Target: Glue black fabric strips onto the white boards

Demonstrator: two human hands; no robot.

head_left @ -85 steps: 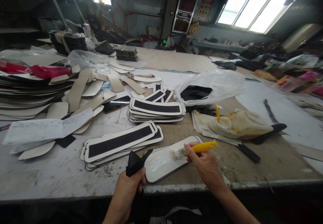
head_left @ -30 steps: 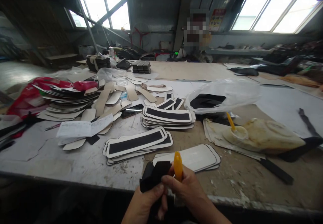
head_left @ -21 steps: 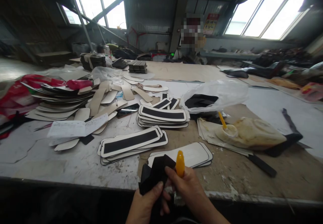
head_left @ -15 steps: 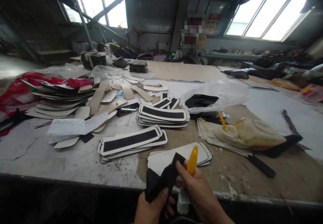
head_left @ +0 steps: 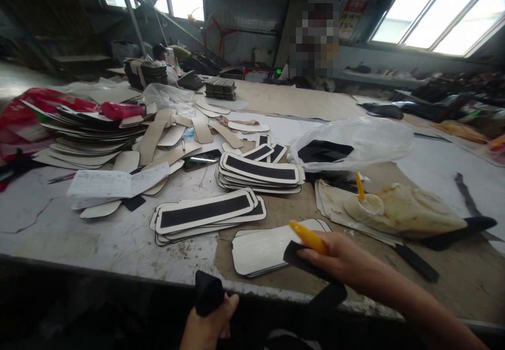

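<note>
My left hand (head_left: pixel 209 321) is closed around a folded bundle of black strips (head_left: pixel 208 292), just off the table's front edge. A single black strip (head_left: pixel 300 258) is pinched in my right hand (head_left: pixel 341 258), and its tail droops over the edge. The same hand keeps a yellow-handled brush (head_left: pixel 310 237) in its grip; the bristle end is hidden. Beneath the right hand lies a small stack of white rounded panels (head_left: pixel 258 250). Left of it, more panels with black strips on them (head_left: pixel 207 213) form a pile, and a taller pile (head_left: pixel 260 168) sits behind.
On the right, a stained plastic container (head_left: pixel 422 208) has another yellow handle (head_left: pixel 360 186) standing in its opening. A clear bag (head_left: pixel 379 142) holds black pieces. Leftward are a paper sheet (head_left: pixel 102 183), a phone (head_left: pixel 202 159) and stacked panels (head_left: pixel 87 134). A person (head_left: pixel 315 40) is at the back.
My hands have moved apart. The right hand has drawn one black strip away to the right, over the white panels; the left has moved left and down with the bundle.
</note>
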